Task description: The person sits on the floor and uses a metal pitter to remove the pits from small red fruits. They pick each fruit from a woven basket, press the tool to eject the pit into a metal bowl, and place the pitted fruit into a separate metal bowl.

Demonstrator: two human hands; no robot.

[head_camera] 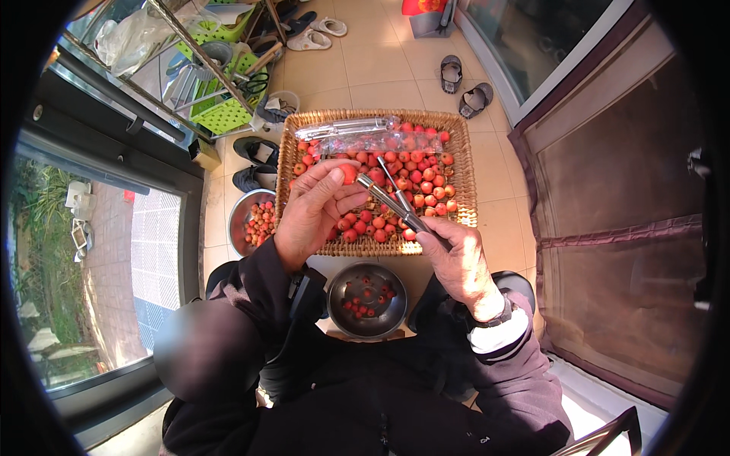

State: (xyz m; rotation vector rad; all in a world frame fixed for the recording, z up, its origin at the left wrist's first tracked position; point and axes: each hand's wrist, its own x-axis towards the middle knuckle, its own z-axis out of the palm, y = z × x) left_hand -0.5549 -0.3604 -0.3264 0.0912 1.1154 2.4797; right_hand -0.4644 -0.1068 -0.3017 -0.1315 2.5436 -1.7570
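Note:
Between thumb and fingers, my left hand (319, 199) pinches a round red fruit (347, 174), perhaps a hawthorn. My right hand (459, 259) grips the dark handle of a metal coring tool (390, 202), which has a tube end and a thinner rod beside it. The tube's mouth is close to the fruit; whether they touch is hard to tell. Both hands are over a wicker basket (471, 171) of similar red fruits (425, 185). Below them, between my knees, a steel bowl (368, 328) holds several red fruits (359, 309).
Another steel bowl (236, 228) with small reddish pieces stands left of the basket. Clear plastic packaging (348, 130) with metal tools inside lies on the fruit. Dark shoes (256, 157), a wire rack with green baskets (222, 117), slippers (450, 74) and a dustpan (430, 25) are around.

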